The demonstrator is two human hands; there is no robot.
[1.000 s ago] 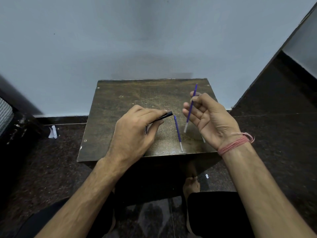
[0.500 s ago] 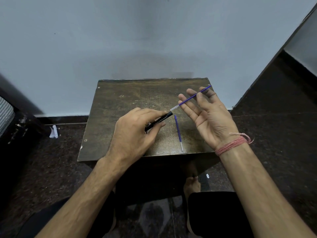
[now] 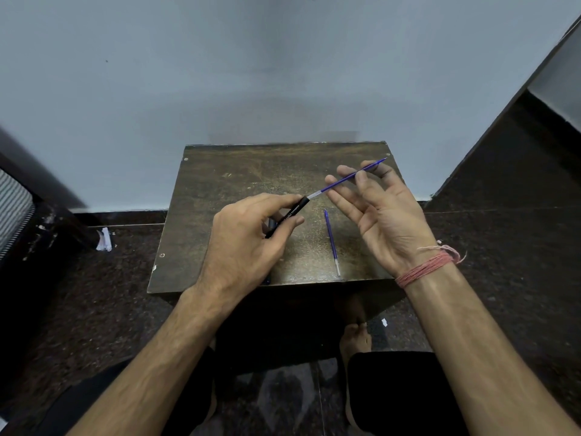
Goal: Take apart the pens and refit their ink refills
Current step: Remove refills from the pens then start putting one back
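Observation:
My left hand (image 3: 248,243) grips a black pen barrel (image 3: 290,214) over the small dark table (image 3: 239,180), with the barrel's open end pointing up and right. A blue ink refill (image 3: 349,179) slants from that open end up to the right, its pale end at the barrel's mouth. My right hand (image 3: 380,215), palm up, pinches the refill near its far end between thumb and fingers. A second blue refill (image 3: 331,242) lies loose on the table between my hands, its clear tip toward the front edge.
The table stands against a pale wall, and its front edge is close to my knees. Dark speckled floor surrounds it. A scrap of white paper (image 3: 103,240) lies on the floor at the left. A bare foot (image 3: 355,338) shows under the table.
My right hand turned the refill from upright to slanted and brought its pale end to the barrel's mouth. Since half a second ago little has moved.

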